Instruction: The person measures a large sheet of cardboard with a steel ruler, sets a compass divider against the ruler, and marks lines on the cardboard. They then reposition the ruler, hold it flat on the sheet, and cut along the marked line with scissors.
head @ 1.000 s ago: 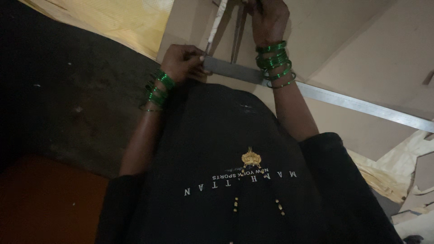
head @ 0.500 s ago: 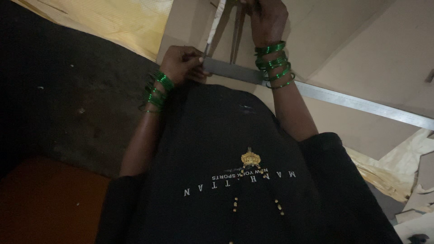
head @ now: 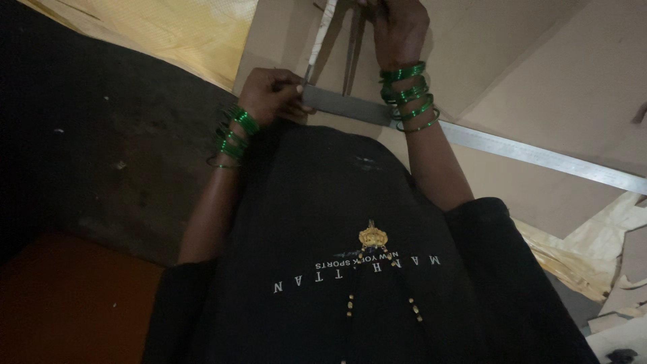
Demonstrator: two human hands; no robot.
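The metal ruler (head: 512,149) lies flat across the cardboard sheet (head: 539,74). The left hand (head: 269,94) rests on the ruler's near end, fingers curled and pressing it down. The right hand (head: 399,27) sits above the ruler, fingers clenched around a thin tool that is partly cut off by the frame edge. Green bangles (head: 408,94) overlap the ruler. The black shirt (head: 337,236) hides the sheet's lower part. Cardboard scraps (head: 620,269) lie below the ruler's far end.

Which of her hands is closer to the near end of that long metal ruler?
Left. The left hand presses on the near end of the metal ruler; the right hand is farther up the cardboard sheet.
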